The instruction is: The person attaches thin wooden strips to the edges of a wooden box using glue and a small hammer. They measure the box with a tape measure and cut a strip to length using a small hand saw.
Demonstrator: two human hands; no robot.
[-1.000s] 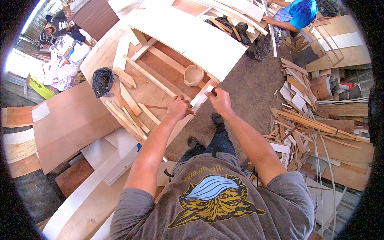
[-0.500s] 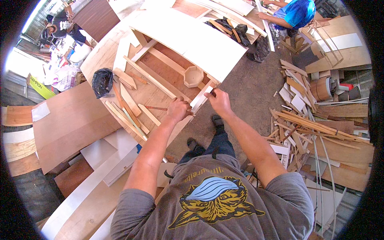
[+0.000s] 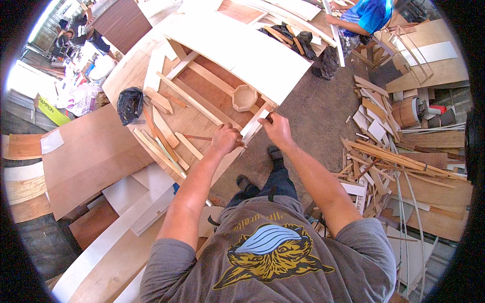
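A short white strip [image 3: 254, 124] lies along the near edge of a wooden frame on the worktable [image 3: 118, 76]. My left hand [image 3: 227, 138] is closed on the strip's left end, fingers curled over it. At its right end, my right hand [image 3: 277, 128] pinches the strip between thumb and fingers. A thin reddish stick [image 3: 197, 137] reaches to the left hand's knuckles; whether that hand touches it I cannot tell. Just beyond the strip, an octagonal wooden tray [image 3: 244, 97] rests inside the frame. A large white panel [image 3: 242, 50] covers the frame's far side.
Wood offcuts [image 3: 161, 126] and a black plastic bag [image 3: 130, 105] lie on the table's left. Scrap wood [image 3: 371, 161] is heaped on the floor at right. A co-worker in a blue shirt [image 3: 369, 17] handles a long white strip at the far right. Another person is at far left.
Both my hands stay almost still on the white strip. The co-worker in blue has shifted slightly, with the long strip moving a little.
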